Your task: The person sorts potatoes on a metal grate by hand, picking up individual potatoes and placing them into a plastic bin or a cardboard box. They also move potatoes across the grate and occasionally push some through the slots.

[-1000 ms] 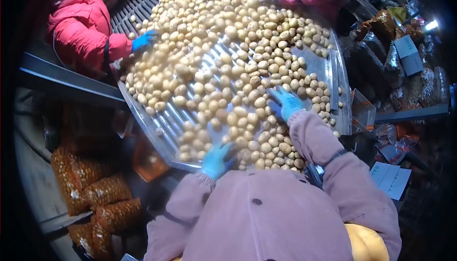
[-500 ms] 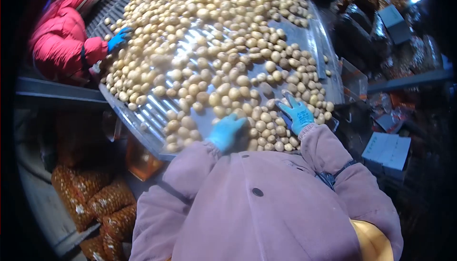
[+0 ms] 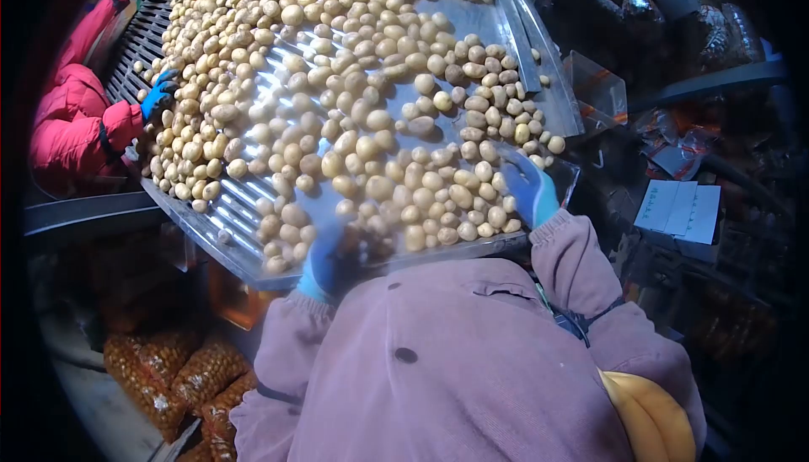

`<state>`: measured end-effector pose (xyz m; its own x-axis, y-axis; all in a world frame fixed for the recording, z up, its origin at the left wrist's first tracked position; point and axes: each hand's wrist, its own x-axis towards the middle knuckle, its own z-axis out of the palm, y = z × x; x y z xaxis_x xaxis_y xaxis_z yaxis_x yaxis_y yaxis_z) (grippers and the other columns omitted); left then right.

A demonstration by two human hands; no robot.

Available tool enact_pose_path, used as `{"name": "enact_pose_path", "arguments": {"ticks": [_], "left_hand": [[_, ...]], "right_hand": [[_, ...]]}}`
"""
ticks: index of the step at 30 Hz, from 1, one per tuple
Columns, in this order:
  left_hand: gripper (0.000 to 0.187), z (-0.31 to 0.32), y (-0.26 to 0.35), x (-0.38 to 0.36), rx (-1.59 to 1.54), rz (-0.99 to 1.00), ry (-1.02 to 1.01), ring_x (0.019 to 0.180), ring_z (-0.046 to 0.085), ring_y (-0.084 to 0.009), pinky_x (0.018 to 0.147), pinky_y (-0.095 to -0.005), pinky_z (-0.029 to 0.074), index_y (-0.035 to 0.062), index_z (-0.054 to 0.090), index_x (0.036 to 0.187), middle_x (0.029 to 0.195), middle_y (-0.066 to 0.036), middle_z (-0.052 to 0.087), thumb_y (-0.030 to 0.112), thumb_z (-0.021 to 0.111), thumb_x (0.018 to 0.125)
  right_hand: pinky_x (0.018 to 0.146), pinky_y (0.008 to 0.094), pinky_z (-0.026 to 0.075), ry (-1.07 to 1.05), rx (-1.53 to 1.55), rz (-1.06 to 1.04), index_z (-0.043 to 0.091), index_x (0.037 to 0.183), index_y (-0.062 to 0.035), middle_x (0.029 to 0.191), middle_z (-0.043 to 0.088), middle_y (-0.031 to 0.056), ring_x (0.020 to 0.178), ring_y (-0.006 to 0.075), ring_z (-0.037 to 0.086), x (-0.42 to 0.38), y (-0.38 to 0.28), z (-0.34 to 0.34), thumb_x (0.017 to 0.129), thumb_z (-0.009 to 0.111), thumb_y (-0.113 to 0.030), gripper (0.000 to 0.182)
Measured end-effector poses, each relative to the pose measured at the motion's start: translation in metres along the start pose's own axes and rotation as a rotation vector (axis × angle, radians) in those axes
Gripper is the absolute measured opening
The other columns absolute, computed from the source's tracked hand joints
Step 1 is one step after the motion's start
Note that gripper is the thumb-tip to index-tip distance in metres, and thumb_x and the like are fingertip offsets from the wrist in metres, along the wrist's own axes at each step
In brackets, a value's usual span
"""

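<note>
Pale yellow potatoes [image 3: 459,195] cover a metal sorting table [image 3: 455,253] with a slatted part toward the left. Near the front edge, my left hand [image 3: 324,251], in a blue glove, is smeared by motion beside the potatoes at the front left; its fingers do not show clearly. My right hand [image 3: 531,188], gloved in blue and teal, is at the right end of the front heap. Its fingers are apart and curve along the outermost potatoes, holding none of them.
Across to the left, a person in a red jacket [image 3: 80,129] has a blue-gloved hand [image 3: 158,95] at the potatoes. Net sacks [image 3: 147,378] stand low on the left beside an orange crate [image 3: 236,298]. White boxes [image 3: 678,209] are at the right.
My left hand has swung left and turned sideways; my right hand has turned to the right side of the front potatoes. Front potatoes have shifted closer together. The view has moved.
</note>
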<state>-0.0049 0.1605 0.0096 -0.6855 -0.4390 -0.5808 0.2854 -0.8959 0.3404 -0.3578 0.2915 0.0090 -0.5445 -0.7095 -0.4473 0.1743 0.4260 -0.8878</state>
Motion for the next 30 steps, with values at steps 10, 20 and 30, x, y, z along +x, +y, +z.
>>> {"name": "enact_pose_path", "arguments": {"ticks": [10,20,30], "left_hand": [[0.059,0.022,0.022,0.0,-0.345,0.103,-0.039,0.129,0.047,-0.033,0.1,-0.0493,0.048,0.0141,0.051,0.14,0.146,-0.012,0.046,0.052,0.057,0.096],[0.035,-0.025,-0.002,-0.02,0.668,0.429,0.445,0.095,0.063,-0.0252,0.078,-0.0405,0.055,0.0074,0.061,0.12,0.11,-0.009,0.065,0.019,0.072,0.088],[0.032,0.033,0.0,-0.014,0.844,0.226,0.718,0.086,0.063,-0.0171,0.072,-0.0301,0.054,0.0059,0.06,0.123,0.102,-0.01,0.066,0.01,0.067,0.092]], "right_hand": [[0.105,0.0492,0.042,-0.391,-0.928,-0.893,0.06,0.132,-0.0116,0.136,0.055,0.0172,0.124,0.0371,0.052,0.012,-0.017,0.044,0.088,0.067,-0.021,0.045],[0.112,0.0596,0.028,-0.509,-1.348,-0.964,0.06,0.13,-0.0187,0.145,0.048,0.0138,0.137,0.0395,0.039,0.029,0.008,-0.033,0.084,0.065,-0.027,0.047],[0.094,0.0452,0.047,-0.74,-0.977,-1.404,0.065,0.11,-0.0134,0.123,0.059,0.0072,0.121,0.0267,0.053,0.053,-0.02,0.138,0.08,0.063,-0.016,0.03]]}}
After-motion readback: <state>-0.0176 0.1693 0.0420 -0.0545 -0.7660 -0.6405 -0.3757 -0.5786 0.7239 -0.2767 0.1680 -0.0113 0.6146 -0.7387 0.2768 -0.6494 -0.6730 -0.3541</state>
